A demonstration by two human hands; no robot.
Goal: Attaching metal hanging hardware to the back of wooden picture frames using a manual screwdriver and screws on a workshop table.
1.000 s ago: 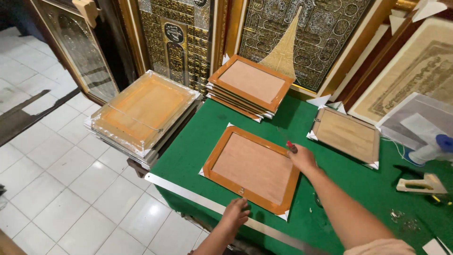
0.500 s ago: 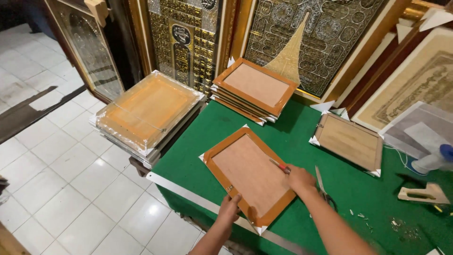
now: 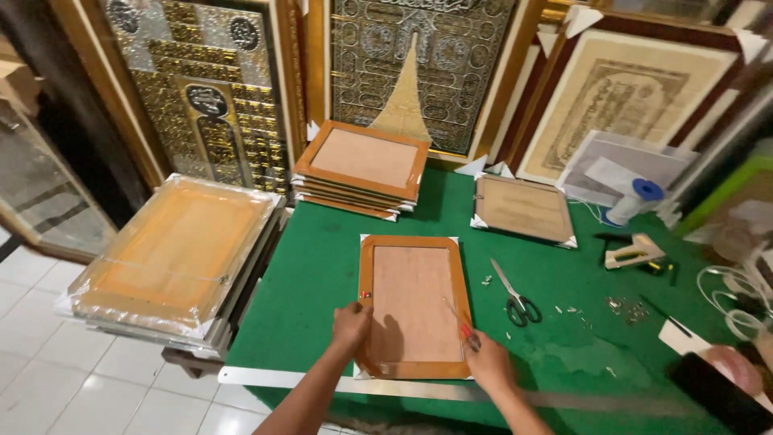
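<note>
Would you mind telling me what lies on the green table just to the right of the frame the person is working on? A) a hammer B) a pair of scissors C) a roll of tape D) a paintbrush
B: a pair of scissors with black handles lies flat on the green table, just right of the wooden frame that the left hand and right hand are touching.

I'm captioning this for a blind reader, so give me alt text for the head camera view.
Two hands work on a wooden frame lying back-up on a green table: the left hand presses its left edge, the right hand holds a thin tool over it. Scissors lie to the right, a frame stack behind, and a metal ruler along the near edge.
</note>
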